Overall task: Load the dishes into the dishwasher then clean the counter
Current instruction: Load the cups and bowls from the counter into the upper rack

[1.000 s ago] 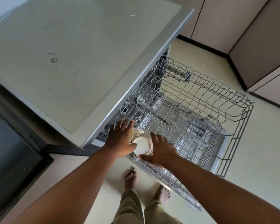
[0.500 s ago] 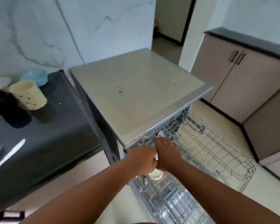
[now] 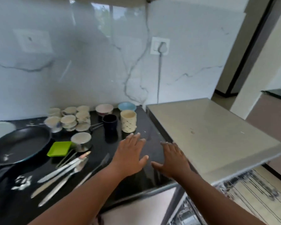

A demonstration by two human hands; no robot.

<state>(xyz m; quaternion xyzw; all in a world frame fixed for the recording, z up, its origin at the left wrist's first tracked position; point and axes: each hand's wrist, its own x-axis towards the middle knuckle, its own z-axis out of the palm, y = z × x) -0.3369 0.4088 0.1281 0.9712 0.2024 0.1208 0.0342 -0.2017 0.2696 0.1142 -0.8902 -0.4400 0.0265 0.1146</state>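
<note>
A person's left hand (image 3: 131,155) and right hand (image 3: 173,159) hover spread wide and empty over the near right part of the dark surface (image 3: 149,174), palms down, apparently reaching for the next piece to load. The dishes wait just beyond: a cream patterned cup (image 3: 128,121) and a dark mug (image 3: 110,123) nearest the fingers, with small bowls (image 3: 75,119) clustered further left against the marble wall. A black frying pan (image 3: 19,144) sits at far left, and cutlery (image 3: 63,172) lies loose near the front edge beside white spills. At right the dishwasher (image 3: 214,137) stands with its wire rack (image 3: 258,190) pulled out, presumably left open so each item can go straight in. Most of the loading appears undone.
</note>
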